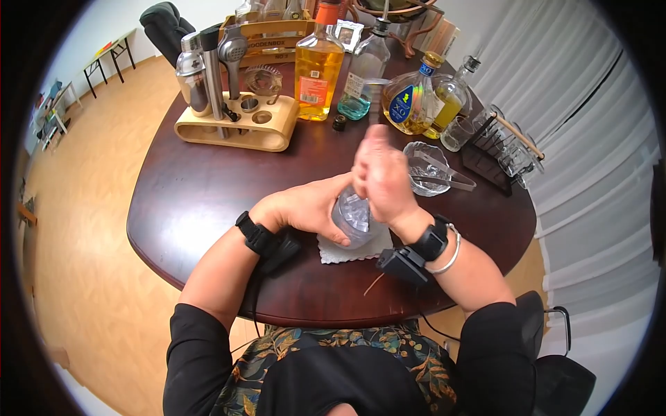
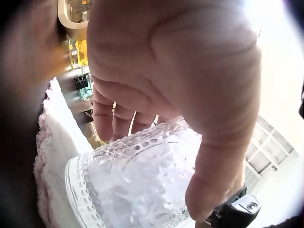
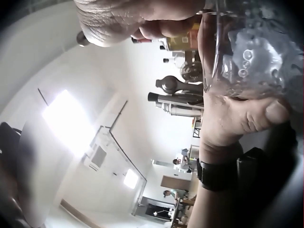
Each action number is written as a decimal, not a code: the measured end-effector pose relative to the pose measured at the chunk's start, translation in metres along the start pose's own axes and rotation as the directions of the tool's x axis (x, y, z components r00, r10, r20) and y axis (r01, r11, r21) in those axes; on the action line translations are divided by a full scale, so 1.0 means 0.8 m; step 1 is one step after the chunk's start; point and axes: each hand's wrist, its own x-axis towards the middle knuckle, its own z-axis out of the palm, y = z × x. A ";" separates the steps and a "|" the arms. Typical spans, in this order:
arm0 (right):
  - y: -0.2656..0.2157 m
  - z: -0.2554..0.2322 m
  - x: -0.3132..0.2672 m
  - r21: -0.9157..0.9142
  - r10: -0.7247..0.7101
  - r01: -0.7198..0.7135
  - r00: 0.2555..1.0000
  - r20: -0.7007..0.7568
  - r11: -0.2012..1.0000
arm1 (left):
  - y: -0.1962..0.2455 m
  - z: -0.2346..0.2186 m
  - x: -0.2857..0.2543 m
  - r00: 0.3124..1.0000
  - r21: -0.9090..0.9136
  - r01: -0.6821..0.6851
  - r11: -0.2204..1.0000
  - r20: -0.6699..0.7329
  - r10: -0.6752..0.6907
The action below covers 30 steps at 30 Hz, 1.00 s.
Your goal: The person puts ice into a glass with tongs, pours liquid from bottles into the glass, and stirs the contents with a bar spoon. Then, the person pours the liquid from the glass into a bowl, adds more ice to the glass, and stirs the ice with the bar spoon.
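Observation:
My left hand (image 1: 309, 206) grips a patterned mixing glass (image 1: 356, 237), thumb on the near side and fingers around the far side. Clear ice (image 1: 356, 213) fills the glass, which stands on a white scallop-edged cloth (image 1: 333, 251). Right over the rim, my right hand (image 1: 383, 179) is curled in a fist, slightly blurred. A slim tool with a dark rounded end (image 3: 82, 39) sticks out of that fist in the right wrist view; the rest of it is hidden by the fingers. In the left wrist view the glass (image 2: 137, 175) shows a beaded base.
Behind the hands stand a wooden bar-tool stand (image 1: 236, 135), an amber bottle (image 1: 319, 66), a teal-bottomed bottle (image 1: 357, 100) and an XO bottle (image 1: 406, 104). Right of my right hand sits a glass bowl (image 1: 424, 182) with tongs (image 1: 451, 182). A rack of glasses (image 1: 503, 149) is beyond.

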 end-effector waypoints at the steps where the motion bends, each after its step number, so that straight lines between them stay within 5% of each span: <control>1: -0.005 -0.001 -0.006 0.176 0.101 -0.082 0.990 -0.101 0.981 | 0.000 0.001 0.000 1.000 0.027 -0.010 1.000 -0.027 0.011; 4: 0.004 -0.024 -0.016 0.453 0.115 -0.007 0.971 -0.212 0.892 | -0.003 0.004 0.003 0.996 0.090 -0.020 0.996 -0.086 0.028; 9: -0.016 -0.036 -0.017 0.530 0.058 0.091 0.964 -0.258 0.843 | -0.006 0.005 0.002 0.988 0.098 0.069 0.993 -0.141 -0.055; 15: -0.047 -0.032 0.001 0.433 -0.018 0.111 0.977 -0.213 0.895 | -0.014 -0.001 0.000 0.998 0.100 -0.037 0.994 -0.051 0.042; 18: -0.062 -0.033 0.009 0.359 -0.050 0.111 0.983 -0.176 0.927 | -0.013 0.003 0.003 0.998 -0.272 -0.055 0.961 -0.016 0.053; 21: -0.072 -0.040 0.017 0.314 -0.050 0.084 0.992 -0.116 0.946 | -0.011 0.001 0.004 1.000 -0.330 -0.011 0.944 0.010 0.015; 24: -0.074 -0.024 0.016 0.107 -0.014 0.008 0.999 0.049 0.994 | -0.011 0.000 0.006 0.999 -0.130 -0.039 0.991 -0.024 0.036; 26: -0.055 -0.019 0.018 -0.138 -0.116 0.156 0.958 0.263 0.978 | -0.007 0.002 0.008 0.995 -0.030 -0.091 0.995 -0.033 0.090; 28: -0.042 -0.008 0.009 -0.111 -0.049 0.094 0.933 0.358 0.989 | -0.006 0.002 0.007 0.995 0.018 -0.097 0.995 -0.034 0.097; 30: -0.002 -0.017 0.001 -0.046 -0.105 0.123 0.950 0.294 0.991 | -0.008 0.003 0.006 0.998 0.014 -0.060 0.998 -0.029 0.060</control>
